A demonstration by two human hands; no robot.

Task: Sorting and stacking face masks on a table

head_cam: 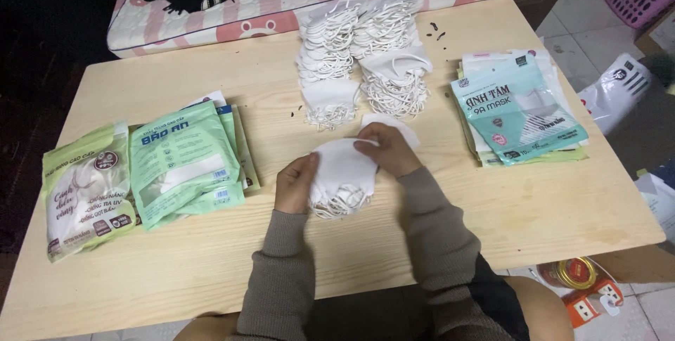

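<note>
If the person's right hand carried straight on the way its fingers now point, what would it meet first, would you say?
The right hand points leftward across the small stack of white face masks it holds, towards the left hand gripping the opposite edge. It would probably meet that left hand first; past it lie the green packets.

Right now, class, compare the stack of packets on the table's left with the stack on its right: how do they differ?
The left packet stack is pale green and fanned out untidily; the right packet stack is teal-and-white and squarer. The left stack has a separate yellowish-green packet beside it; the right stack stands alone. Both lie flat on the wooden table, untouched by either hand.
</note>
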